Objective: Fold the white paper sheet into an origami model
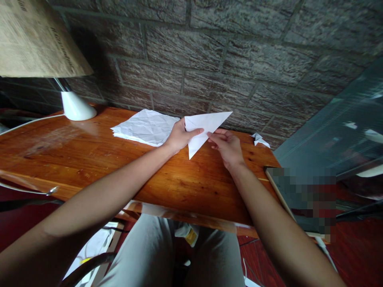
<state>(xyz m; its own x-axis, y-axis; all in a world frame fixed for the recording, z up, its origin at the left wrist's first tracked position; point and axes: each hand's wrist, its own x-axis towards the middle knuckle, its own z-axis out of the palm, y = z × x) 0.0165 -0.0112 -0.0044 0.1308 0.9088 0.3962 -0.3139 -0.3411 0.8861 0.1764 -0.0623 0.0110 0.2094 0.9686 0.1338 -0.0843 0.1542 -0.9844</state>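
A white sheet of paper [206,121], folded into a triangle, is held up above the wooden table. My left hand [181,135] grips its left side, thumb lying across the front and the other fingers behind. At the lower right edge, my right hand [226,145] pinches the paper between thumb and fingers. Left of my hands lies a stack of creased white paper [146,125]. A small folded paper piece [260,140] rests near the table's right end.
The wooden table [185,179] runs along a dark brick wall [194,59]. A lamp [76,105] with a newsprint-patterned shade stands at the left, its white cord trailing over the table. A glass panel [338,119] borders the right side, near a framed, blurred-out object [281,195].
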